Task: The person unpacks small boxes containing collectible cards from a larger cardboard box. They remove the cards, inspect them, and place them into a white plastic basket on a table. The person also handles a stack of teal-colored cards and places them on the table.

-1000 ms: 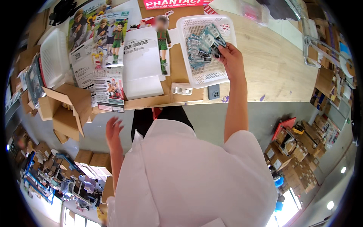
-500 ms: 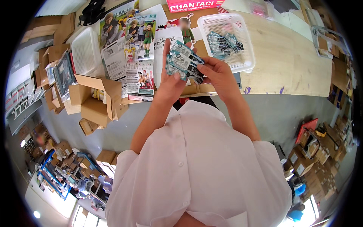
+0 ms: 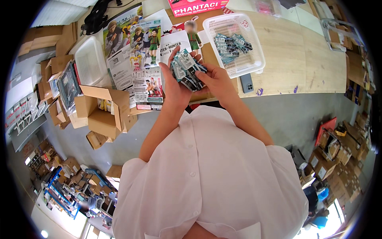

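Note:
I hold a fanned stack of small teal, white and black printed packets (image 3: 183, 65) over the printed sheets. My left hand (image 3: 175, 89) cradles the stack from the left and beneath, its fingertips showing behind it. My right hand (image 3: 217, 81) grips its right side, thumb pressed on the packets. To the right, a white perforated basket (image 3: 257, 51) contains several similar packets (image 3: 229, 47). A grey phone (image 3: 246, 83) lies below that basket. Behind my hands are illustrated leaflets (image 3: 149, 83), a white sheet with large lettering (image 3: 167, 42) and a cutout of a green-clothed figure (image 3: 193, 40).
An empty-looking white basket (image 3: 85, 55) stands at the left, near an open cardboard box (image 3: 103, 119) overhanging the table's front edge. A pink box (image 3: 199, 8) and black straps (image 3: 95, 18) sit at the back. Stacked cartons (image 3: 338, 167) stand on the floor at right.
My right hand has lifted the packets out of the basket and moved left. My left hand came up from beside my body to hold them too; since then both shifted slightly lower.

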`<action>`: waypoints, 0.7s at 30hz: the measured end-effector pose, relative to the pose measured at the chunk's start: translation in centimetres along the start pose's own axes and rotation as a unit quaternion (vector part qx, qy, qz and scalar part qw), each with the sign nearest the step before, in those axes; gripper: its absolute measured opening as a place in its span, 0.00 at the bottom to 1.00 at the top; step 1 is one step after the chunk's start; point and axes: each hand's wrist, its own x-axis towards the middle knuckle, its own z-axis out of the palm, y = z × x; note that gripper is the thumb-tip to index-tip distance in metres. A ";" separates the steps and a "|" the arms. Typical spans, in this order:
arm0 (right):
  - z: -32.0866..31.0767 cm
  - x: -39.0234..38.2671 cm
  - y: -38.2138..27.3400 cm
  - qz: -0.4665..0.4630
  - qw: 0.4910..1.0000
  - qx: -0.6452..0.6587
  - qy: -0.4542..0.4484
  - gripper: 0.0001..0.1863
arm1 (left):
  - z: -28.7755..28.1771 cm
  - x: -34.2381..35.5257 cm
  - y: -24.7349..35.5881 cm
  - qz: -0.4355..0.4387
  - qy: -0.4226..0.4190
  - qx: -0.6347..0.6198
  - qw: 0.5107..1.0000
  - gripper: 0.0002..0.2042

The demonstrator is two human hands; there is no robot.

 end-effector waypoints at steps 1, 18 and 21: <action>-0.2 0.2 0.3 -0.007 1.000 -0.018 0.005 0.20 | -0.3 0.1 -0.2 -0.003 0.003 0.000 1.000 0.33; 2.2 -1.9 -0.5 -0.287 0.769 -0.562 0.101 0.35 | -1.5 -1.6 -0.7 -0.081 0.009 -0.060 0.995 0.24; 3.3 -2.1 0.1 -0.296 0.731 -0.603 0.118 0.32 | -1.6 -2.2 -0.4 -0.088 -0.006 -0.059 0.994 0.24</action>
